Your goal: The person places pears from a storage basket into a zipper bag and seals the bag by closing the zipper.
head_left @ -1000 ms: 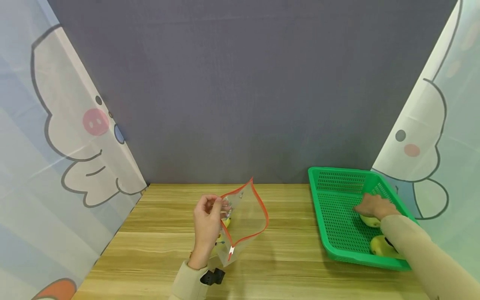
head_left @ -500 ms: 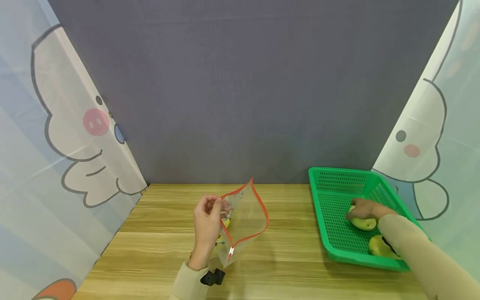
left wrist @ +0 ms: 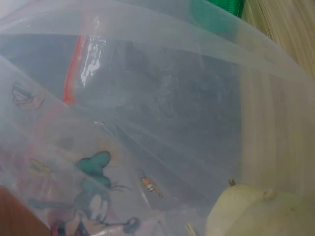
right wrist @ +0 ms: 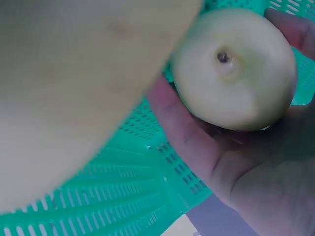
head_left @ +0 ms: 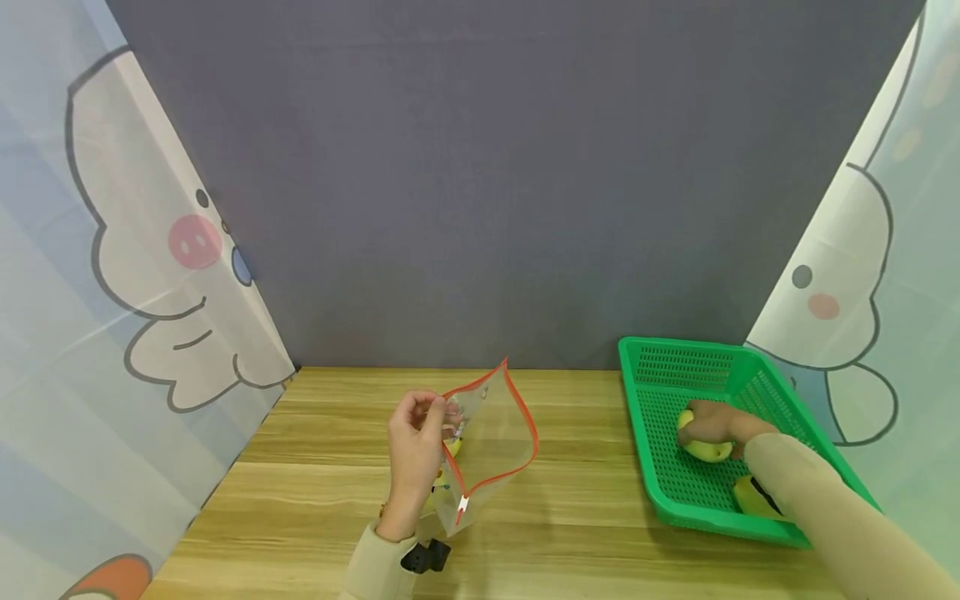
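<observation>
My left hand (head_left: 415, 454) pinches the edge of a clear zip bag (head_left: 495, 429) with a red zip strip and a white slider (head_left: 463, 503). The bag's mouth gapes wide, and cartoon prints (left wrist: 96, 196) show on its film. Pale yellow pears (left wrist: 258, 211) sit low in the bag, partly hidden behind the hand. Inside the green basket (head_left: 651, 479), my right hand (head_left: 718, 422) grips a pear (head_left: 705, 451), fingers and thumb curled round it. Another pear (head_left: 753, 497) lies nearer the basket's front, partly covered by the right forearm; it looms blurred in the right wrist view.
The basket's raised rim surrounds the right hand at the table's right side. Wood-grain tabletop (head_left: 570, 508) lies between bag and basket. A grey backdrop (head_left: 480, 192) stands behind, with cartoon-printed curtains (head_left: 150, 250) on both sides.
My right hand has shifted left within the basket, bringing its pear along, away from the other pear. The left hand and the bag have stayed in place.
</observation>
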